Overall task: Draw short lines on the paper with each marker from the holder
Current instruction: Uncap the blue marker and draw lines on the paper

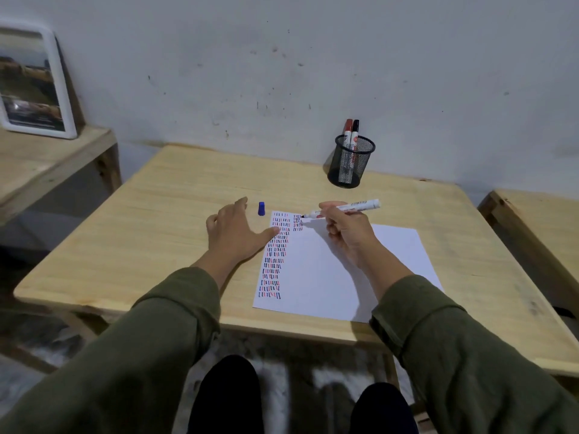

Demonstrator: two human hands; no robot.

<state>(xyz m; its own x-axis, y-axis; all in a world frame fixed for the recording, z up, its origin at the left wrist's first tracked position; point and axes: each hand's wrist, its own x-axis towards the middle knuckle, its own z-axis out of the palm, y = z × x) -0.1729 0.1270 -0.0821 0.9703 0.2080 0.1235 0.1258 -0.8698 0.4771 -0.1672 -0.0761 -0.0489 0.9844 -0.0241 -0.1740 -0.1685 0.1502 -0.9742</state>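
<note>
A white sheet of paper lies on the wooden table, with columns of short red, blue and black lines down its left side. My right hand grips an uncapped white marker, its tip touching the paper near the top of the second column. My left hand rests flat on the table, fingers spread, thumb on the paper's left edge. A blue cap stands on the table just beyond the left hand. A black mesh holder at the back holds a red marker and a black marker.
A white-framed picture leans against the wall on a side table at the left. Another wooden table edge stands at the right. The wall runs directly behind the holder. My knees show below the table's front edge.
</note>
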